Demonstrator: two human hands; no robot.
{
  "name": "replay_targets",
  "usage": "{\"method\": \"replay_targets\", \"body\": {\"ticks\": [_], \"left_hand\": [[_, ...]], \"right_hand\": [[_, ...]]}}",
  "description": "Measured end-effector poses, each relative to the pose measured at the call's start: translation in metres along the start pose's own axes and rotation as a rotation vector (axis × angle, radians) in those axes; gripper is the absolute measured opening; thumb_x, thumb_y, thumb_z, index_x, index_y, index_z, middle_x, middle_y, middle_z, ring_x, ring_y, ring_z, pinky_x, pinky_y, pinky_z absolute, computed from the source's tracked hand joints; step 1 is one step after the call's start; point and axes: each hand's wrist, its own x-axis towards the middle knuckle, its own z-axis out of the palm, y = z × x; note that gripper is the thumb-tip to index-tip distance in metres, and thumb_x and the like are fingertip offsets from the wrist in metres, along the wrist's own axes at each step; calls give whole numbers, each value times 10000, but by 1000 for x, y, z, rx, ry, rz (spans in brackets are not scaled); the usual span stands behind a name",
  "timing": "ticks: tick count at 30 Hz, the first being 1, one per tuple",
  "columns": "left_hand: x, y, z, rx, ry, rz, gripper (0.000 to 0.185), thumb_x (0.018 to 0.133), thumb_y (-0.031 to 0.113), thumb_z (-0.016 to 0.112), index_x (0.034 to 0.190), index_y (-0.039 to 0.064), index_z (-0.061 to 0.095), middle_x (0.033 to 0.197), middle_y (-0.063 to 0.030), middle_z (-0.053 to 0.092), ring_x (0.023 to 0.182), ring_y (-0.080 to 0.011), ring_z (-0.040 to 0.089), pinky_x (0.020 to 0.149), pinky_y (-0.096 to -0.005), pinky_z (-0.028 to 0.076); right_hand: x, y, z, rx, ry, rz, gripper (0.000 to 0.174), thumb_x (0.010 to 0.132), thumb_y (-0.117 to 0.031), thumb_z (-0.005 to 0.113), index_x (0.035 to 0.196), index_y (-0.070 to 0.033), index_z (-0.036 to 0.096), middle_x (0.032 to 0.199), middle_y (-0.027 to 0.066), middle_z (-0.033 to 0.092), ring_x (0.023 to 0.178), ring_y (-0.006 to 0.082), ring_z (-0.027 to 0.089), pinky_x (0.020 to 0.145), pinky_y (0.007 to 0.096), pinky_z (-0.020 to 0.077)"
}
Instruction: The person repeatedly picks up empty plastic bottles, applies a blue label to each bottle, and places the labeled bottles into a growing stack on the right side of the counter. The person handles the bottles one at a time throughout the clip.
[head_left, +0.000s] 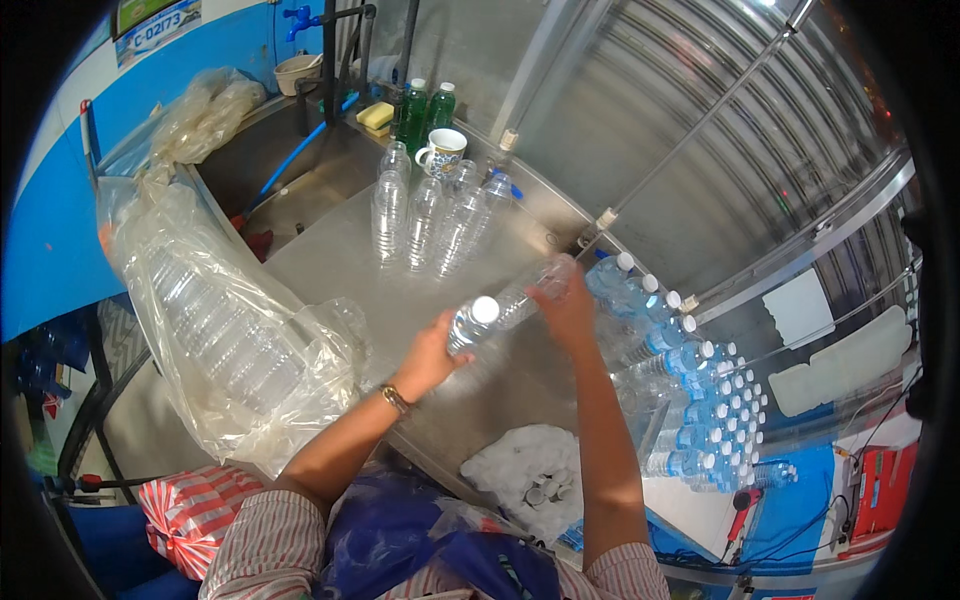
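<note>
My left hand (431, 356) holds a clear plastic bottle with a white cap (475, 322) over the stainless steel counter (322, 277). Up and to the right, my right hand (566, 307) grips another clear plastic bottle (529, 291), blurred; whether it has a cap I cannot tell. Several empty bottles without caps (424, 225) stand behind my hands, by a patterned mug (444, 152). Right of my right hand are rows of capped bottles with blue labels (694, 360). Loose white caps (544, 489) lie on a white plastic bag (499, 461) near my body.
A large clear bag of empty bottles (225, 330) lies along the left. Behind it is a steel sink (307, 187) with a blue hose (300, 154). Two green bottles (412, 112) and a yellow sponge (375, 116) stand at the back. A pink heat gun (741, 514) is at the lower right.
</note>
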Motion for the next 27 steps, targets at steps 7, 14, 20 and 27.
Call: {"method": "replay_targets", "body": {"ticks": [7, 14, 20, 27], "left_hand": [[11, -16, -11, 108, 22, 32, 792, 698, 202, 859, 1342, 57, 422, 1172, -252, 600, 1011, -424, 628, 875, -430, 509], [-6, -8, -25, -66, 79, -76, 817, 737, 37, 703, 1458, 86, 323, 1180, -188, 551, 999, -340, 603, 856, -393, 507], [-17, -21, -39, -665, 23, -359, 786, 764, -126, 563, 1472, 111, 316, 1142, -128, 564, 943, -184, 581, 796, -294, 503], [-30, -18, -47, -754, 13, -382, 849, 762, -212, 567, 1491, 140, 312, 1074, -79, 564, 878, -134, 557, 764, -265, 497]], "right_hand": [[6, 4, -1, 44, 76, -102, 708, 763, -205, 835, 1323, -1, 455, 1092, 173, 678, 943, 259, 675, 826, 352, 530], [1, 5, -11, 179, -109, 231, 646, 847, -364, 755, 1310, -21, 464, 1094, 129, 689, 933, 246, 685, 798, 387, 554], [-18, 59, 28, 1212, -389, 800, 576, 963, -516, 525, 1274, -31, 532, 1143, 235, 613, 944, 321, 678, 689, 387, 606], [-33, 104, 25, 1791, -735, 843, 571, 969, -514, 513, 1242, -17, 578, 1152, 287, 601, 912, 318, 673, 664, 383, 602]]}}
